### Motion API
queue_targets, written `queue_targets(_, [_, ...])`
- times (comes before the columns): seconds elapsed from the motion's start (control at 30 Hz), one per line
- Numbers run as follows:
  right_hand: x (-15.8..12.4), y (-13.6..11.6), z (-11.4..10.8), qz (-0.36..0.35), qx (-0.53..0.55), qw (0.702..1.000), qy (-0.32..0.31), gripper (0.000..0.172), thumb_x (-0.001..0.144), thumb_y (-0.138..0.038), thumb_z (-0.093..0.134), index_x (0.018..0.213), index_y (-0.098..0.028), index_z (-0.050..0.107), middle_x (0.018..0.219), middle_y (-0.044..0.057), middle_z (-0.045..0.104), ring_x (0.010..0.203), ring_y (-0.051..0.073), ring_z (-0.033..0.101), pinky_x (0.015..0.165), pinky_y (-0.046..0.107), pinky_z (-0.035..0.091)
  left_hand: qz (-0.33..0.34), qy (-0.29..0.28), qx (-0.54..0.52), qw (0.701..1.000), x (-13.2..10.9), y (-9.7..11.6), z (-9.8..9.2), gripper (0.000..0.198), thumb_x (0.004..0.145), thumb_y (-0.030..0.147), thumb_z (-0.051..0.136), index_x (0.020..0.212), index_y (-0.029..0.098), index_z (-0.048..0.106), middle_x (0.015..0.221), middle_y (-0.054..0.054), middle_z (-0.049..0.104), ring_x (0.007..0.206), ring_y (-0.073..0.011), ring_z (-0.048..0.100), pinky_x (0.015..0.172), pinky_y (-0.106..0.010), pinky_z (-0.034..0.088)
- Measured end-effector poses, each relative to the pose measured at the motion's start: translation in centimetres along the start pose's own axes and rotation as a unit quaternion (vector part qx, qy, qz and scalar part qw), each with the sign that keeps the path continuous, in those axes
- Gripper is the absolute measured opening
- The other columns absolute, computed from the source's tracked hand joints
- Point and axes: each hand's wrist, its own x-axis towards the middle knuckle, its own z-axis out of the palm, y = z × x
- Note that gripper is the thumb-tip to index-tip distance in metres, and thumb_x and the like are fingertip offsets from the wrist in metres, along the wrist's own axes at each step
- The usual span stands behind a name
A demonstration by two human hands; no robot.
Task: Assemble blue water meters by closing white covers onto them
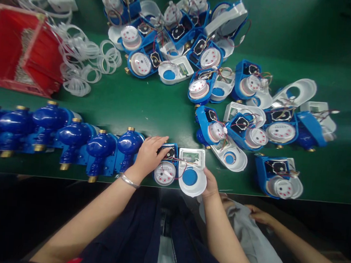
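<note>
At the table's front edge lies a blue water meter with a round dial and a black battery compartment. My left hand grips its left side, the fingers reaching over the upper edge. Beside it is a white meter cover, turned over so that a circuit board and a blue disc show; thin wires link it to the meter. My right hand holds this cover by its right edge, with some fingers hidden. Just left of my left hand, a dark blue meter body rests with its brass fittings pointing up and down.
More blue meter bodies form a row at left. Opened meters with white covers crowd the back and right, one near the front edge. A red bin and clear plastic rings sit back left. Another person's hand is below right.
</note>
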Motion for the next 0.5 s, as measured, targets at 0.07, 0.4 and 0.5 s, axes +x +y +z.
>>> queue_targets(0.07, [0.3,0.6,-0.2,0.02,0.01,1.0,0.003,0.053,0.051,-0.06,0.064,0.083,-0.019,0.059,0.085,0.008,0.067,0.089,0.028,0.061,0.085,0.049,0.044,-0.016,0.028,-0.053,0.998,-0.1,-0.3,0.6,0.026,0.084,0.031,0.044,0.097,0.018,0.063,0.098,-0.007,0.067,0.095,-0.0162,0.058,0.088,-0.033,0.044])
queue_targets(0.4, [-1.2,0.1,-2.8,-0.092,-0.013,0.992,0.087,0.068,0.059,-0.077,0.043,0.095,-0.022,0.06,0.099,0.009,0.065,0.1,0.029,0.056,0.085,0.05,0.042,-0.059,0.156,-0.1,0.981,-0.4,2.9,4.8,0.025,0.084,0.031,0.045,0.084,0.018,0.067,0.083,-0.005,0.067,0.082,-0.0144,0.058,0.079,-0.03,0.046])
queue_targets(0.5, [-2.0,-0.9,-3.8,-0.096,0.019,0.991,0.086,0.059,0.063,-0.07,0.044,0.098,-0.025,0.059,0.105,0.007,0.062,0.102,0.028,0.055,0.086,0.052,0.041,-0.014,0.115,-0.061,0.991,-0.3,3.5,5.2,0.024,0.085,0.03,0.045,0.092,0.019,0.066,0.088,-0.006,0.068,0.086,-0.0155,0.059,0.087,-0.035,0.043])
